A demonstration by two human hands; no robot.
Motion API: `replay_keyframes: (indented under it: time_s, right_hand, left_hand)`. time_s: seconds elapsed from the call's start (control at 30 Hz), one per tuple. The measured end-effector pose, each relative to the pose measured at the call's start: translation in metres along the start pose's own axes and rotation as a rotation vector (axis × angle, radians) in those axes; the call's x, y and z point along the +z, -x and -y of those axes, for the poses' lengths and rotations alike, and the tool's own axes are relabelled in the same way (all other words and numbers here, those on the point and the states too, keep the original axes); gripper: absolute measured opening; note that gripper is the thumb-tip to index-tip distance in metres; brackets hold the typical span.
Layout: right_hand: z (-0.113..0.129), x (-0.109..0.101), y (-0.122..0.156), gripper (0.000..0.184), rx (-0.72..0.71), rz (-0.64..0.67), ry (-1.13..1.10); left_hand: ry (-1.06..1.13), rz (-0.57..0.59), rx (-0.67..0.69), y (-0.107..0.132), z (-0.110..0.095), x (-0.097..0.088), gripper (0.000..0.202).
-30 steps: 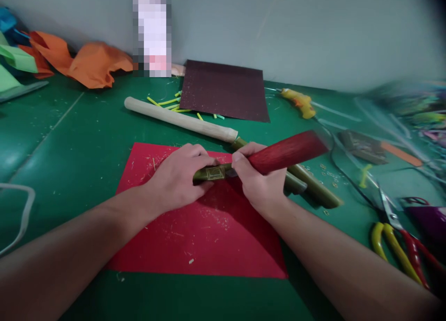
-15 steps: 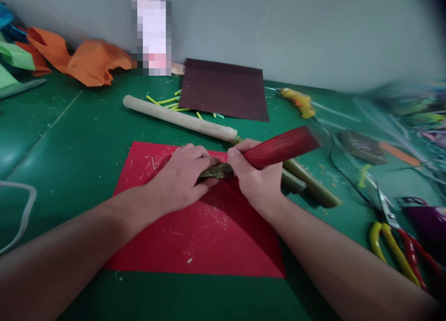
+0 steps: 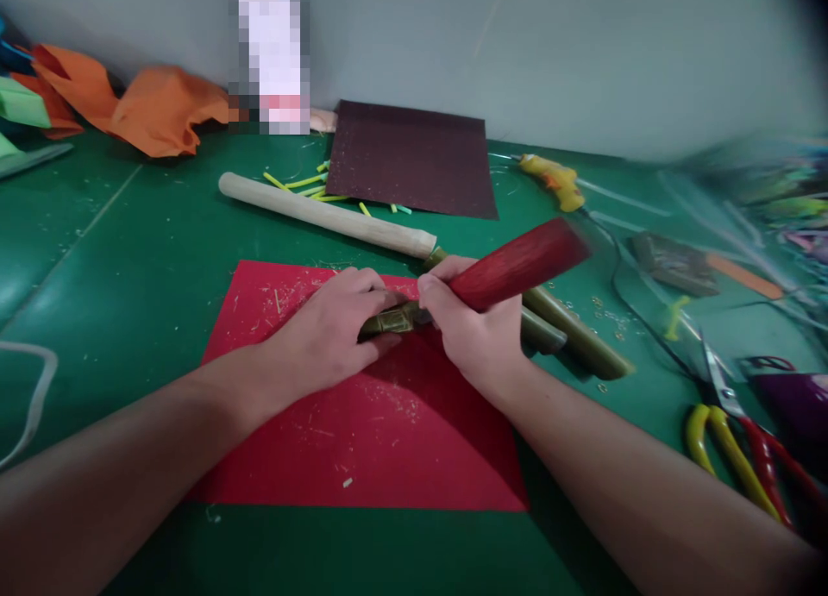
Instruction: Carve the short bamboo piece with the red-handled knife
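Note:
My left hand (image 3: 329, 329) is wrapped round a short piece of green bamboo (image 3: 396, 320), pressing it down over a red sheet (image 3: 362, 441). Pale cut lines mark the bamboo's upper face. My right hand (image 3: 475, 333) grips a carving tool by its thick red wooden handle (image 3: 523, 264), which slants up to the right. Its short dark metal end meets the bamboo's right side, close to my left fingertips. Fingers partly cover the blade, so its exact shape is hidden. Fine shavings lie scattered over the sheet.
Beyond my hands lie a pale round stick (image 3: 329, 216) and a dark brown sheet (image 3: 414, 156). Green bamboo lengths (image 3: 575, 333) rest to the right. Farther right are a corded yellow-handled tool (image 3: 553, 182), a grey block (image 3: 673, 264) and scissors (image 3: 728, 398). Orange cloth-like material (image 3: 161, 109) lies far left.
The whole view has shifted slightly, so most things appear a little farther left and up. Both hands keep their grips, and the tool's end stays at the bamboo.

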State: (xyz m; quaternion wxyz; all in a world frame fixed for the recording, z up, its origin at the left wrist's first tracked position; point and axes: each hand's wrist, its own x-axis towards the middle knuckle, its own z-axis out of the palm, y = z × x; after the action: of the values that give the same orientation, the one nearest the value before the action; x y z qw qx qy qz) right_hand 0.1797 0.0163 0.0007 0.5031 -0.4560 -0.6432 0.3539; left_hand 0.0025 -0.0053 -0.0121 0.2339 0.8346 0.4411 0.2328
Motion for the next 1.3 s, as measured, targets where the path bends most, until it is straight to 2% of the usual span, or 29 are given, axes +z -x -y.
replay_keyframes:
  time_s: [0.23,0.47,0.63,0.83,1.03,1.2,1.3]
  right_hand:
    - [-0.0010,0.0023,0.0002,0.020,0.017,-0.055,-0.067]
    - [0.0020,0.0012,0.0013,0.022,0.046,-0.010,-0.026]
    - [-0.0003,0.0023,0.0005,0.020,0.040,-0.063,-0.041]
    - [0.0015,0.0013,0.0016,0.022,0.028,0.007,-0.018]
    - [0.0011,0.0023,0.0018,0.020,0.026,-0.048,-0.069]
    - [0.0018,0.0012,0.0016,0.022,0.026,0.019,-0.036]
    - [0.0020,0.0011,0.0021,0.022,0.035,0.002,-0.050]
  left_hand:
    - [0.021,-0.018,0.009,-0.0009,0.0035,0.0017,0.027]
    - [0.018,-0.008,0.015,0.0007,0.0025,0.0018,0.027]
    - [0.026,-0.009,0.006,0.0008,0.0018,0.0007,0.028]
    - [0.022,-0.004,0.011,-0.0009,0.0012,-0.0003,0.025]
    - [0.028,-0.020,0.023,0.0005,0.0024,0.0007,0.026]
    - [0.022,-0.002,0.015,0.0001,0.0032,0.0014,0.029]
    - [0.021,-0.003,0.014,-0.0006,0.0029,0.0015,0.029]
